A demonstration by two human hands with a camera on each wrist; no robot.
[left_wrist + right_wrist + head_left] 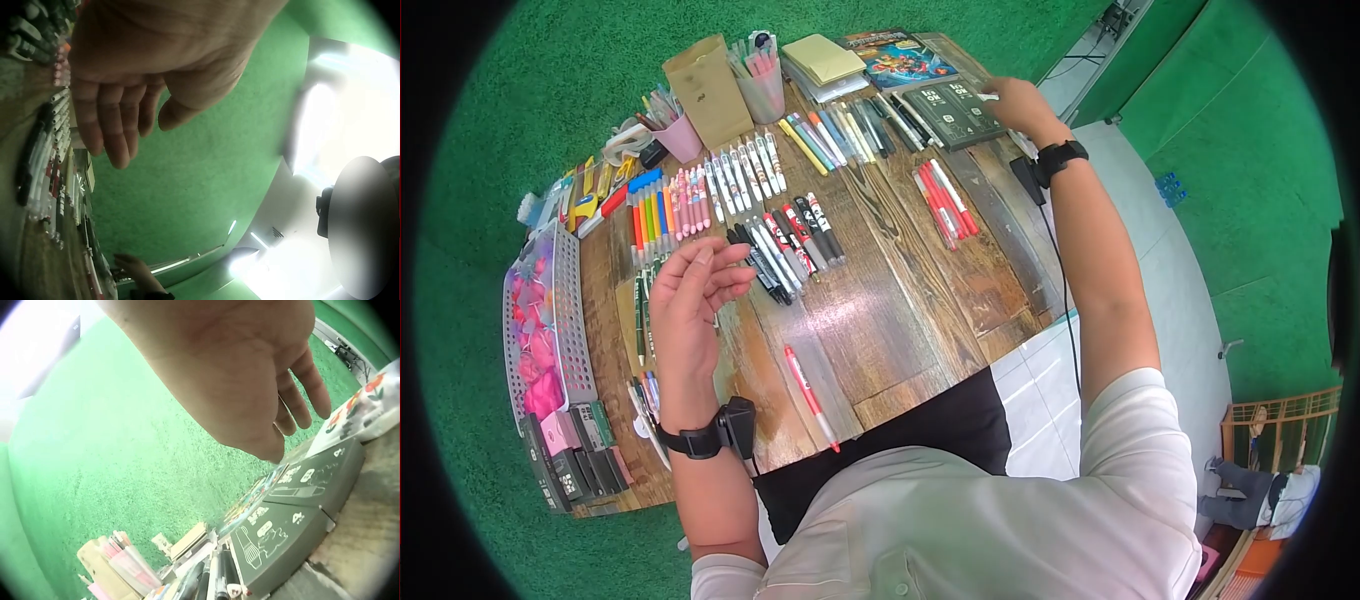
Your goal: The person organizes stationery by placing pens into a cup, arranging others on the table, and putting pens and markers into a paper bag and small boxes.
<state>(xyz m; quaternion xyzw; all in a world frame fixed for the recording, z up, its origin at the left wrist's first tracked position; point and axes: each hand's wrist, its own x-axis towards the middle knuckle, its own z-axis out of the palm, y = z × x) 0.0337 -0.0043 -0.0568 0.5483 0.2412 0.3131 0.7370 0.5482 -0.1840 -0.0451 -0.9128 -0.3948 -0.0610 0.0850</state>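
Note:
My left hand (695,290) hovers over the left part of the wooden table, fingers loosely bent with nothing between them. Just beyond it lie rows of pens: black and white pens (765,258) and pink pens (690,200). At the far right, my right hand (1022,108) reaches over two dark boxes (281,544) printed with white drawings. In the right wrist view its fingers (312,387) hang down, loosely bent, beside a white flower-printed item (362,406). A single red-and-white pen (810,395) lies close to the table's front edge.
Red pens (945,203) lie right of centre. A brown paper bag (708,90), pen cups (760,90), notepads (824,68) and a colourful book (898,58) line the back. A perforated basket (575,310) and dark boxes (575,470) stand left. A cable (1068,310) hangs from the right wrist.

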